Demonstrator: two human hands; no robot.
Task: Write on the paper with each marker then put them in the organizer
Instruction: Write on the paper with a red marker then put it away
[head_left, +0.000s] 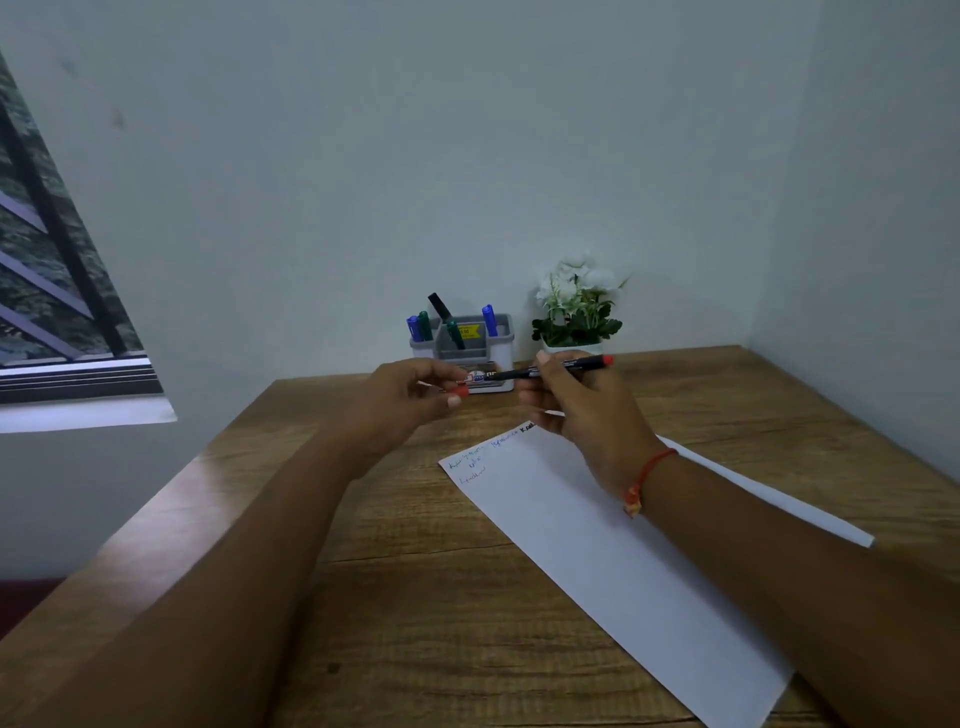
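At the back edge of the table (363, 623): organizer (501, 345) with markers (489, 319) standing in its compartments, potted plant (574, 317) just to its right. Nearer, right of centre on the table, paper (597, 561) lying askew. Above the paper's far end, before the organizer: left hand (405, 400) pinching a cap (461, 391), right hand (587, 415) beside it gripping a crosswise marker (566, 365).

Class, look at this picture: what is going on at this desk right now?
A person's right hand holds a red-ended marker above the paper, and the left hand pinches a small red piece, apparently its cap. The paper already bears some writing at its far end. Blue, green and black markers stand in the organizer at the back of the table.
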